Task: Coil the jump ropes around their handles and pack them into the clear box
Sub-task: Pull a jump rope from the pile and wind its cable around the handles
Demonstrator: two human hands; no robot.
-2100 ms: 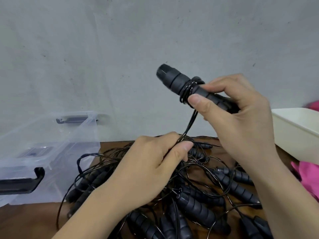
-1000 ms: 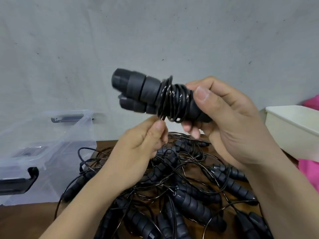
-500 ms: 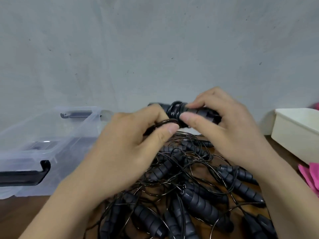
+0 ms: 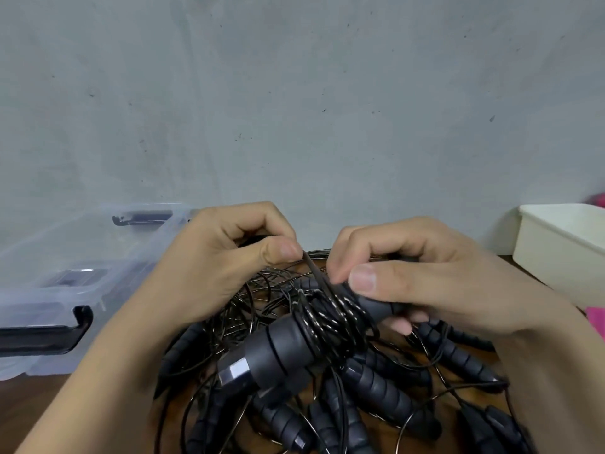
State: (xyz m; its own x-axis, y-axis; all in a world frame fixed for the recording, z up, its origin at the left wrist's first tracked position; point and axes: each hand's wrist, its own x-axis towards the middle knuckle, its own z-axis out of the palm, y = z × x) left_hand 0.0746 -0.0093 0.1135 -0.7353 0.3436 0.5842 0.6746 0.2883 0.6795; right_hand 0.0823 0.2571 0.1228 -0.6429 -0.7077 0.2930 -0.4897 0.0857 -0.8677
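Right hand (image 4: 435, 286) is wrapped around the back end of a pair of handles (image 4: 275, 355), thumb flat on top just beside the coil (image 4: 330, 319). That makes sense: the thumb pins the last turn so the wraps don't spring loose. The butt ends point down toward the camera, which leaves the wrapped middle facing the other hand.

Left hand (image 4: 222, 267) pinches the cord (image 4: 313, 268) between thumb and forefinger, other fingers curled in. The short bit of cord between the pinch and the right fingertips looks tight and straight. My guess is it's the tail end being pulled snug or tucked under a turn, since there are already a good few loops stacked on the handles. I can't tell how much cord is left behind the left hand.

All of this hovers right above the pile (image 4: 386, 385) of loose ropes on the table (image 4: 36, 407), black ribbed handles and thin cord tangled every which way. Holding the bundle up off it probably stops the free end from snagging on the others.

The box (image 4: 45, 247) sits at the left against the wall, just beside the pile, with a black latch (image 4: 49, 334) facing us. Handy spot, a short reach for the left side once this one is tied off. I can't make out what's in it through the plastic.

A white bin (image 4: 563, 253) is off to the right with something pink (image 4: 596, 317) next to it; neither seems involved.

Judging by the pile, most of the job is ahead.
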